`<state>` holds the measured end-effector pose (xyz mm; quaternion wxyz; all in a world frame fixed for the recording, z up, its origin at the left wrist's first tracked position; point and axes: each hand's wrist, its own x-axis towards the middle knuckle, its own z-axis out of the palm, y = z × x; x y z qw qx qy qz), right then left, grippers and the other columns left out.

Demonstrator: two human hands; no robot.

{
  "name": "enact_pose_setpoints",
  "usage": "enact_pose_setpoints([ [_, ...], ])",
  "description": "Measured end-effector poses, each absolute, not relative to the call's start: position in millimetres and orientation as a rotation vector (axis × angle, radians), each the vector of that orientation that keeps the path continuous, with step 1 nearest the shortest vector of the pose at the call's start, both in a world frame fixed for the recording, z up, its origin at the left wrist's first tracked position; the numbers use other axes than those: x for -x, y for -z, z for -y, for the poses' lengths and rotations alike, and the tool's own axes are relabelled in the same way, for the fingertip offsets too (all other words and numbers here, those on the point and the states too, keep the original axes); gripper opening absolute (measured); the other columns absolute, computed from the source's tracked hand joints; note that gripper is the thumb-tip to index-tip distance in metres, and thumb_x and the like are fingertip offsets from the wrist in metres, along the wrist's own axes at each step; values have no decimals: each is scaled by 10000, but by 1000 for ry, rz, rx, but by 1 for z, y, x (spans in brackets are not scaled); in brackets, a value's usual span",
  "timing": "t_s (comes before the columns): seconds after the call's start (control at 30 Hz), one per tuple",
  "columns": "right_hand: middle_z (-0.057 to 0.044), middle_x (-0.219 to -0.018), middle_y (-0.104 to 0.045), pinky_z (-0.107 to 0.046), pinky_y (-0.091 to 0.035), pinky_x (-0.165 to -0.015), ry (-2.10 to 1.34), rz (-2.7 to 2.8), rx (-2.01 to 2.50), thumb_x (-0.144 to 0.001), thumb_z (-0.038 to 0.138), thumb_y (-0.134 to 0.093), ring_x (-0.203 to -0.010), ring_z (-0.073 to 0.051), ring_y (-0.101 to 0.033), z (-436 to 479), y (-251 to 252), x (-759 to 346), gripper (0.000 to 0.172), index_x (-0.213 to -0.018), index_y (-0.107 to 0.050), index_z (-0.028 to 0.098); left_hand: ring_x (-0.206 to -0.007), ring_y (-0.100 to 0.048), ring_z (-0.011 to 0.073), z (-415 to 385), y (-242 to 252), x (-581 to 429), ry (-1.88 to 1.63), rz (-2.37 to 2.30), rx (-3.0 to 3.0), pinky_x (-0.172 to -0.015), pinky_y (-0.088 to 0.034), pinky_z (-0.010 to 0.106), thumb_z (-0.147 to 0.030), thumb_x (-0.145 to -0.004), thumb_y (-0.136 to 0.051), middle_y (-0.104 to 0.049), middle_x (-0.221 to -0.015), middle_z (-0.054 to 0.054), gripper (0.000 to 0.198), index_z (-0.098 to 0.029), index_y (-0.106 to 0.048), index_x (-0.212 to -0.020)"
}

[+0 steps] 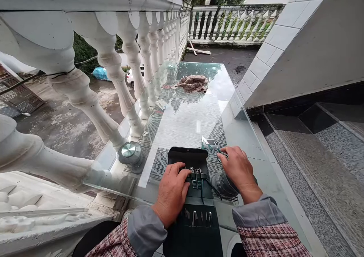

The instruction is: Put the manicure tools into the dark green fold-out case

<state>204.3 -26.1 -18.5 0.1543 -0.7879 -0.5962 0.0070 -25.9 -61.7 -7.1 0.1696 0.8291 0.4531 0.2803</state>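
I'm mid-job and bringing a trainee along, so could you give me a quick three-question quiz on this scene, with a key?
1. Multiple choice: which hand is at the scissors?
A) left hand
B) right hand
2. True or false: the case is folded shut.
3. Fill in: toward the far end of the glass table lies a crumpled ____.

Key:
1. B; its fingers are at the handles.
2. False; it lies open, with small tools showing.
3. Cloth.
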Motion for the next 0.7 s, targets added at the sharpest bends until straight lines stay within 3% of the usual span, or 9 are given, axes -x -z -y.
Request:
enact_pose_setpoints([
  [0.23, -60, -905, -566, -285, -348, -668, -133, 1780, 2324, -831, 232, -439, -888, -203, -484, 29, 12, -216, 164, -830, -601, 205, -1063, -452, 229, 63, 7, 26, -824, -1293, -2354, -921, -431, 413, -49, -756, -538, -486, -1149, 74, 334, -195, -512, -1054],
  [0.57, -49, -812, -533, -280, -357, -655, -75, 1915, 2230, -783, 228, -504, -778, -190, -495, 39, 20, -232, 63, -781, -559, 198, -1079, -462, 243, 60, 6, 28, -836, -1313, -2378, -937, -421, 448, -75, -750, -562, -498, -1172, 94, 391, -188, -491, -1117],
  [0.7, -43, -767, -528, -276, -354, -656, -101, 1956, 2182, -779, 190, -489, -770, -182, -497, 43, 21, -235, 92, -705, -543, 199, -1104, -456, 247, 61, 7, 29, -815, -1313, -2402, -958, -411, 452, -83, -749, -581, -499, -1189, 98, 414, -185, -486, -1140],
])
